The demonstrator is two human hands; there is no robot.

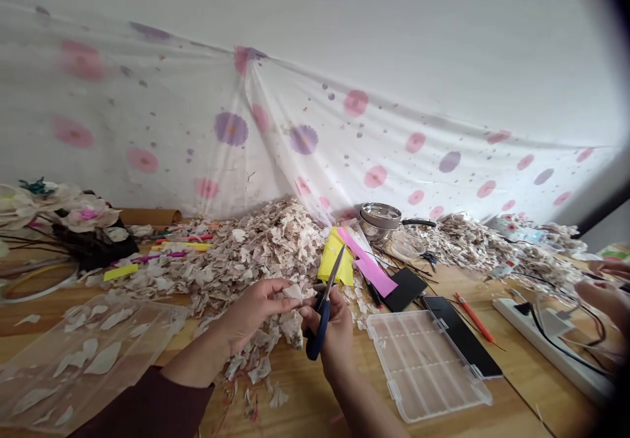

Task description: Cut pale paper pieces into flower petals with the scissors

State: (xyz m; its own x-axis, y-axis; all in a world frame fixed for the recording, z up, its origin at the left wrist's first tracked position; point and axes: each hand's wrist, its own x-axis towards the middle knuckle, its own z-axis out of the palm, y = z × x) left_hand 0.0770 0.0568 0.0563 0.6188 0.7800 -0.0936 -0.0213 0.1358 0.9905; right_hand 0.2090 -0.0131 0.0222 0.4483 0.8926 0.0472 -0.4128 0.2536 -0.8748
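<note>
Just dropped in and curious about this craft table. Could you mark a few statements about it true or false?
1. The right hand holds blue-handled scissors. True.
2. The left hand is empty. False: it pinches a small pale scrap.
3. The clear compartment box is full of beads. False: its compartments look empty.
4. A heap of pale scraps lies on the wooden table. True.
5. The paper strip beside the yellow paper is green. False: it is pink.

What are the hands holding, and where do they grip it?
The right hand holds scissors by the blue handle loops. The left hand pinches a small pale scrap by its edge.
</note>
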